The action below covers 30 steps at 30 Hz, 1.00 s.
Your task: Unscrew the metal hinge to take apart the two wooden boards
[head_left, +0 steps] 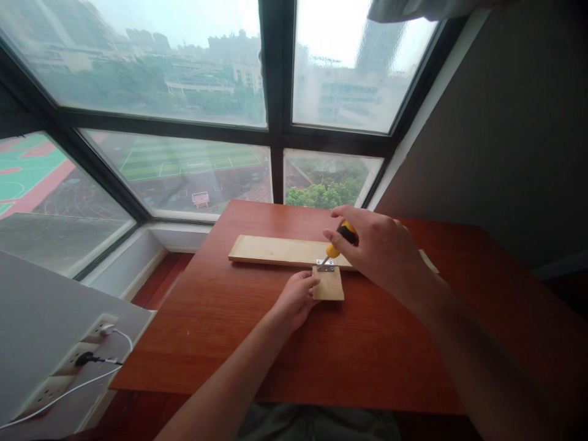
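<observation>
My right hand [381, 242] is closed round the yellow and black handle of a screwdriver [334, 250]. The screwdriver slants down to the left, and its tip meets a small silver metal hinge [326, 267]. That hinge spans the joint between a long pale wooden board [275, 250] and a small wooden block [328, 286]. At the block's left edge, my left hand [299, 297] grips it with the thumb on top and some fingers hidden beneath. Part of the long board is covered by my right hand and forearm.
A reddish-brown table [220, 331] carries the work. Another pale wooden end [429, 262] shows beyond my right forearm. Windows [193, 165] rise behind the table. Wall sockets [73, 358] with plugs and a white cable [68, 389] lie to the lower left.
</observation>
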Each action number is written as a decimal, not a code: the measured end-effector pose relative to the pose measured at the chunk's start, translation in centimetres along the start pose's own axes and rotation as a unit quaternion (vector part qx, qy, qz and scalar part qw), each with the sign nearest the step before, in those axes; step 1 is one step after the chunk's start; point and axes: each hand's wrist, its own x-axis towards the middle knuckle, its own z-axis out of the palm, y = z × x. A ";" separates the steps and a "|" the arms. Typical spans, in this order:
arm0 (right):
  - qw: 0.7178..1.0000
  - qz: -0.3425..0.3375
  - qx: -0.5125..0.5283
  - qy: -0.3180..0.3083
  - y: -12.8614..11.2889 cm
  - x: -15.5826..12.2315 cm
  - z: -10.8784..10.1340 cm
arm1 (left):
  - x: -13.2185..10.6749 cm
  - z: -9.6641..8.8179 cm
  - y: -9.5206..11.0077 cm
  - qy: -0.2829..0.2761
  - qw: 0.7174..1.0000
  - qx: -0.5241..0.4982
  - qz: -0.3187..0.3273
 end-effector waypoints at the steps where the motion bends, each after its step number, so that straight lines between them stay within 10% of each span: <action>1: 1.000 0.001 -0.001 0.000 0.0 0.0 0.1 | 0.0 0.1 0.0 0.001 1.000 0.003 0.000; 30: 0.994 -0.050 0.089 -0.023 0.6 -0.3 -0.5 | 0.5 -0.3 -1.3 -0.036 0.998 -0.008 0.044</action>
